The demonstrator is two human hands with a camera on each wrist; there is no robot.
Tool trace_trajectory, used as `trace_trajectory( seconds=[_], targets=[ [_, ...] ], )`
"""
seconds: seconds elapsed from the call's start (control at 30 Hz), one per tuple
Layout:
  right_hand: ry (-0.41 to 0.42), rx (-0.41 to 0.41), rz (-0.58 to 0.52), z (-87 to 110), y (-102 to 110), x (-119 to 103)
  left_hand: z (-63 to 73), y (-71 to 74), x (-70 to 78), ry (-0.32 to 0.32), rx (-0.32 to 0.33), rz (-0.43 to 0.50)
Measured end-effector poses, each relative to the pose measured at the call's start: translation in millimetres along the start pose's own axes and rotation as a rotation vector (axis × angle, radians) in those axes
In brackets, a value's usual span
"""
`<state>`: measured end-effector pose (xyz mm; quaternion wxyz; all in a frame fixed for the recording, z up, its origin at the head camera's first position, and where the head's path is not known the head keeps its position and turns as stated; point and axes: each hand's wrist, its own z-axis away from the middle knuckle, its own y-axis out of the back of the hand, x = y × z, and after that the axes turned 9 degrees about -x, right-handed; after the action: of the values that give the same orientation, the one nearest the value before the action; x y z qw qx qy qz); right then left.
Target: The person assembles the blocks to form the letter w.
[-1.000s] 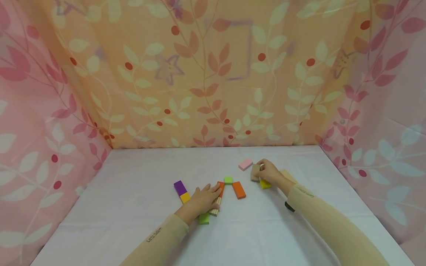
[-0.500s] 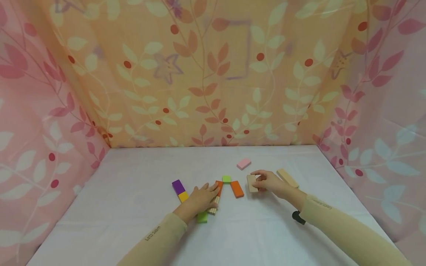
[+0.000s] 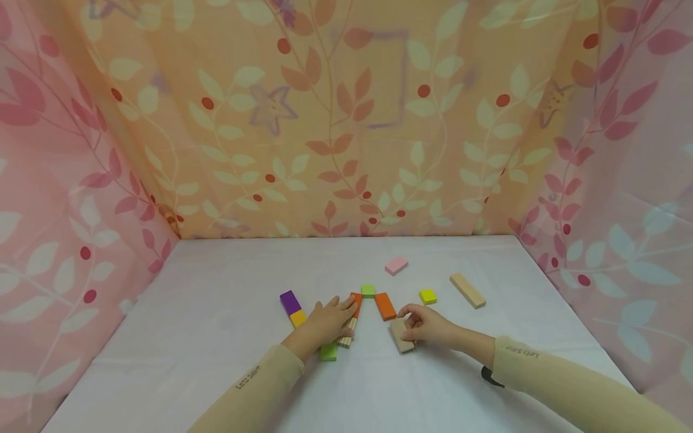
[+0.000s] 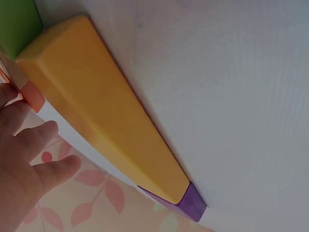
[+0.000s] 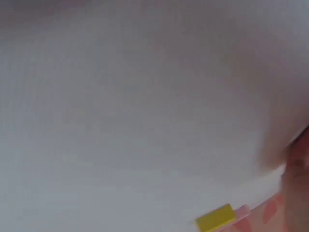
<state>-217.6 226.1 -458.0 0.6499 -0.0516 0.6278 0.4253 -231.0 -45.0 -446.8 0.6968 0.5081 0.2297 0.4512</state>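
Observation:
My right hand [image 3: 430, 326] pinches a plain wooden block [image 3: 402, 335] by its edge, just below the right orange block [image 3: 385, 306]. My left hand [image 3: 323, 328] rests with fingers spread over the left orange block [image 3: 356, 305] and a striped wooden block [image 3: 347, 334]. A small light green block [image 3: 368, 291] joins the tops of the two orange blocks. Left of that hand, a purple block [image 3: 290, 300] meets a yellow-orange block [image 4: 101, 106], partly hidden in the head view. A green block [image 3: 328, 352] shows below the left wrist.
Behind the right hand lie a small yellow block [image 3: 428, 296], a pink block [image 3: 397, 265] and a long plain wooden block [image 3: 468, 290]. A white cloth covers the table [image 3: 227, 270]; patterned curtains [image 3: 346, 120] enclose its back and sides.
My right hand has brought the plain wooden block toward me and leftward, from beside the yellow block to below the right orange block. The left hand has stayed put.

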Motion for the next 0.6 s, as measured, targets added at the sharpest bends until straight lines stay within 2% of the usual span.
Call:
trace_trajectory(
  seconds=[0.17, 0.3, 0.4, 0.6],
  targets=[
    [0.111, -0.001, 0.272, 3.1, -6.0, -0.1, -0.8, -0.3, -1.0, -0.002, -0.001, -0.004],
    [0.162, -0.072, 0.377, 7.5, -5.5, 0.9, -1.5, -0.7, -1.3, -0.005, -0.002, -0.006],
    [0.151, -0.093, 0.399, 7.8, -5.7, 0.5, -1.6, -0.8, -1.6, -0.001, -0.003, -0.014],
    [0.114, -0.069, 0.378, 5.8, -6.4, -4.9, -2.1, 0.2, -1.0, -0.005, 0.0, -0.012]
  ],
)
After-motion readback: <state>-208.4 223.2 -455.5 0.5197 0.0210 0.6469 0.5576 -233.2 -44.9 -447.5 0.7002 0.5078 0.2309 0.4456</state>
